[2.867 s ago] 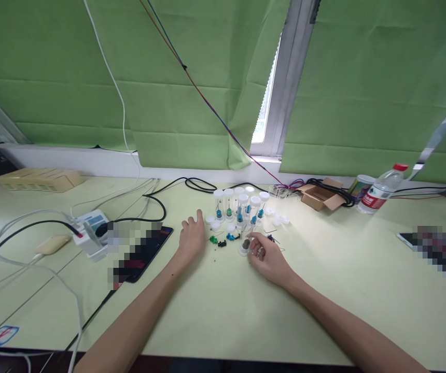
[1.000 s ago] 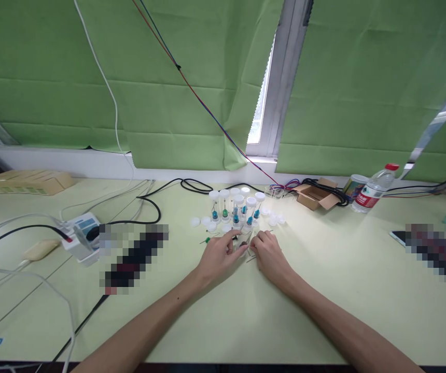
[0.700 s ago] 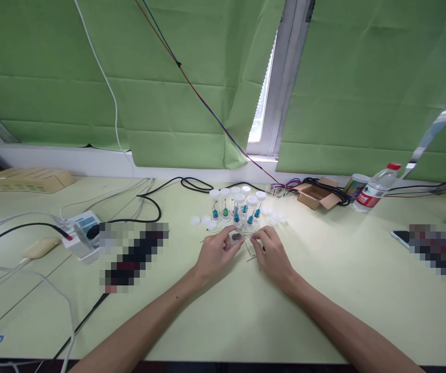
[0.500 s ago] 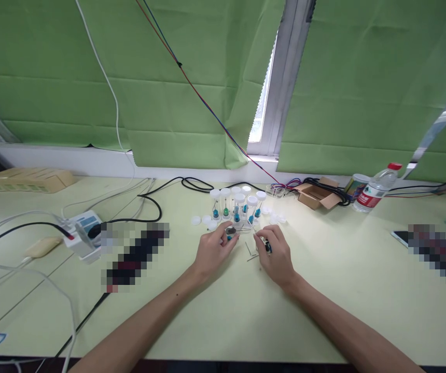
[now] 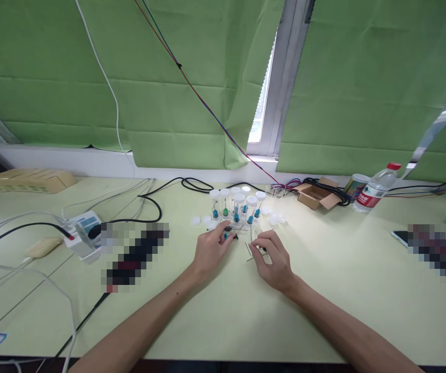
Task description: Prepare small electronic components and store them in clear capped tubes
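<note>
My left hand point(image 5: 212, 251) is pinched beside the row of clear tubes, thumb and forefinger closed around a small dark piece point(image 5: 236, 237) that is too small to name. A blue bit shows beneath those fingers. My right hand point(image 5: 275, 260) is closed at the fingertips on a thin metal pin point(image 5: 251, 235) that points up. Under and beside its fingers lie several loose metal pins point(image 5: 248, 249). Just beyond both hands stand several clear tubes point(image 5: 226, 202) with white caps, holding blue or green pieces with thin shafts.
White caps point(image 5: 196, 220) lie on both sides of the tubes. Farther right are an open cardboard box point(image 5: 316, 197), a water bottle point(image 5: 374, 189) and a phone point(image 5: 400, 238). A power strip point(image 5: 85, 233) and cables occupy the left. A black cable point(image 5: 192, 181) runs along the back.
My right hand has shifted slightly down and left, its fingers turning and lifting, with the thin pin now lower. My left hand has barely moved.
</note>
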`<act>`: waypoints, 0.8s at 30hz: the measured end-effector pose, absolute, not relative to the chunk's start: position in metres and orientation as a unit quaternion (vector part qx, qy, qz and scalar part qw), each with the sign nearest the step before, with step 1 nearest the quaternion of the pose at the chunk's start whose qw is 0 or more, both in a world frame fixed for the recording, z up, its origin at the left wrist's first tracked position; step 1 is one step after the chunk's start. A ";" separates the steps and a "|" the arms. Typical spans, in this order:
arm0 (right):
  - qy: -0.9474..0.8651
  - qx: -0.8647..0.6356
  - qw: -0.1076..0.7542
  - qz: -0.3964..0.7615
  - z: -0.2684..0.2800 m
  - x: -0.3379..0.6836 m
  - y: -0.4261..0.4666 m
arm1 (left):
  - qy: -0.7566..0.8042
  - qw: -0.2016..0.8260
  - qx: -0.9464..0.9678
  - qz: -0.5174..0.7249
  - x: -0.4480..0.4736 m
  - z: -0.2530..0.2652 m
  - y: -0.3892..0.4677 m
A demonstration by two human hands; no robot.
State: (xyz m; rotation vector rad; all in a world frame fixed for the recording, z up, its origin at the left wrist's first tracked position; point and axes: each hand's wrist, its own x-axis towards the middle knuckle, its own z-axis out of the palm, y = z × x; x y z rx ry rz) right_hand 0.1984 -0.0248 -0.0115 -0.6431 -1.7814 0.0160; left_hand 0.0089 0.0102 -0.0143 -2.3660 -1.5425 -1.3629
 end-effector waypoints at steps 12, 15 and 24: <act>-0.783 -0.248 0.571 0.019 -0.012 0.200 -0.028 | -0.497 0.000 -0.756 -0.426 0.006 -0.011 0.012; -0.783 -0.262 0.562 0.047 -0.012 0.198 -0.028 | -0.482 -0.001 -0.764 -0.429 0.007 -0.012 0.012; -0.733 -0.331 0.589 0.077 -0.006 0.197 -0.027 | -0.440 -0.040 -0.789 -0.427 0.011 -0.011 0.005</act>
